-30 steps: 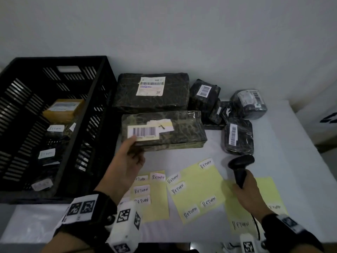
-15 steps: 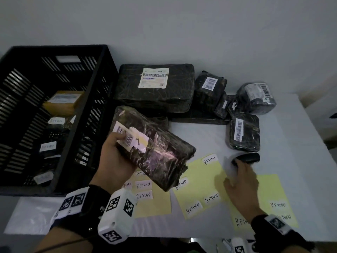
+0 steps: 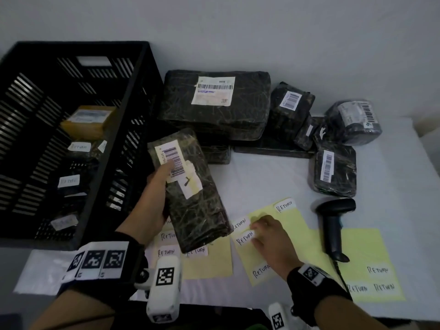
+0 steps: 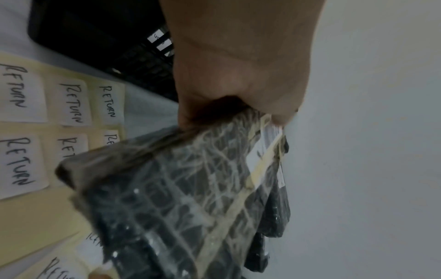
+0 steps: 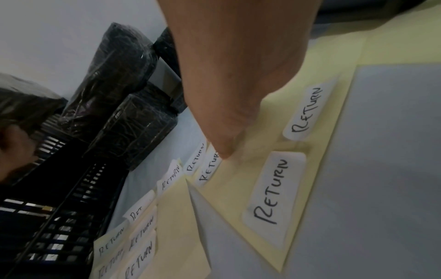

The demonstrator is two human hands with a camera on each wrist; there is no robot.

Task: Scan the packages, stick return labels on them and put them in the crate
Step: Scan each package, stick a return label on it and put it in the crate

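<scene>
Head view high, looking down, wrist views close, sharing label sheets (image 3: 266, 236).

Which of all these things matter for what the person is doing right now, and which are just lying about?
In use:
- left hand gripping the held package
- right hand reaching a RETURN label
- black crate

Lying about:
- scanner on the table
- large package
- round package

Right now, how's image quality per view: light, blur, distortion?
Head view: dim, wide-angle bowing, scanner fairly sharp. Left wrist view: held package motion-smeared. Right wrist view: near RETURN label readable, right hand soft, close.
</scene>
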